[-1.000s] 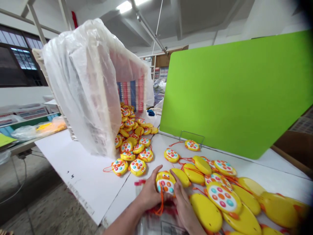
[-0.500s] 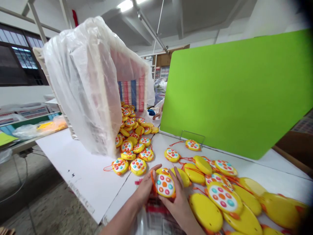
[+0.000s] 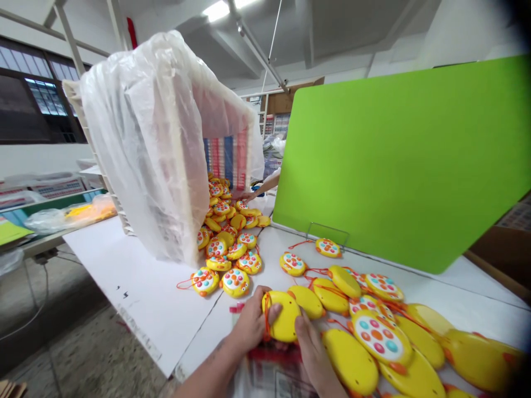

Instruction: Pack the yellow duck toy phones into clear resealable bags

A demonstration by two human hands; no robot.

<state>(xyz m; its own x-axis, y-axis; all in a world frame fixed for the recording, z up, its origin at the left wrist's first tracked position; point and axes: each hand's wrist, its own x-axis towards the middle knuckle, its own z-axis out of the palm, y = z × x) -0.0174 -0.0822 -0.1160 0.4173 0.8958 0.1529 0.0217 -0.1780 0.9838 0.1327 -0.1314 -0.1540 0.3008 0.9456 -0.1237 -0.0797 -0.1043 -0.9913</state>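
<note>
Both my hands hold one yellow chick-shaped toy (image 3: 285, 318) with an orange cord, its plain yellow back facing up. My left hand (image 3: 251, 323) grips its left edge with the thumb on top. My right hand (image 3: 309, 345) clasps its lower right side. Under the toy lies a clear plastic bag (image 3: 271, 376) with red print at the table's near edge. Several more of these toys (image 3: 375, 337) lie in a row to my right, some showing coloured buttons.
A tipped crate lined with a plastic bag (image 3: 157, 143) spills a heap of toys (image 3: 226, 232) onto the white table (image 3: 136, 287). A green divider board (image 3: 406, 160) stands to the right. Another person's arm (image 3: 259, 189) reaches in behind the heap.
The toy in my hands has been turned over from its button face to its plain yellow back. Another person's arm has reached further in toward the far heap.
</note>
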